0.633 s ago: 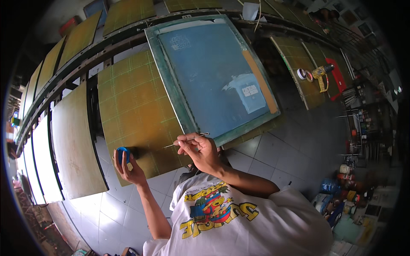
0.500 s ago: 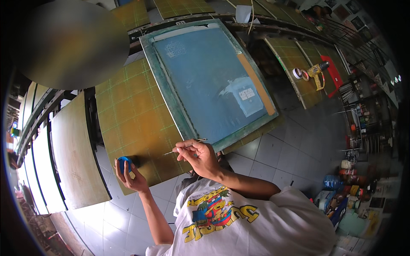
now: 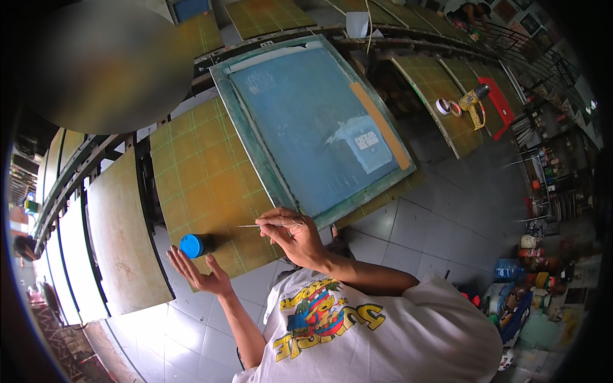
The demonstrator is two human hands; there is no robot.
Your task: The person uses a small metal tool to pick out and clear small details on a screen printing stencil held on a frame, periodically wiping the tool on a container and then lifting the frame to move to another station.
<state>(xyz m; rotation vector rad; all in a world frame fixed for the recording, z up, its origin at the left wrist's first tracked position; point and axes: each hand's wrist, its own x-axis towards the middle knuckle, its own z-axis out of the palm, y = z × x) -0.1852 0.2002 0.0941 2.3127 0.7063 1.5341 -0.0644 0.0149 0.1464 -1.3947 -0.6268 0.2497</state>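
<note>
My left hand (image 3: 200, 271) is open, fingers extended and thumb apart, just in front of a small round container (image 3: 191, 246) with a blue top. That container rests on the near part of a brownish-yellow board (image 3: 211, 185) marked with green grid lines. In my right hand (image 3: 295, 239) a thin stick-like tool (image 3: 246, 226) is pinched, its fine end pointing left over the board; its exact kind is too small to tell. Just beyond the right hand lies a blue mesh printing screen (image 3: 300, 121) in a green-stained frame, with pale printed patches and a strip of brown tape.
Pale boards (image 3: 121, 236) stand in a row at the left. On a board to the right sit tape rolls (image 3: 442, 106), a yellow heat gun (image 3: 472, 105) and a red tool (image 3: 500, 112). Bottles and containers (image 3: 511, 271) crowd the right side. Another person (image 3: 469, 14) is far back.
My left hand has let go of the blue-topped container and opened, moving slightly toward me. The thin tool in my right hand has turned more level.
</note>
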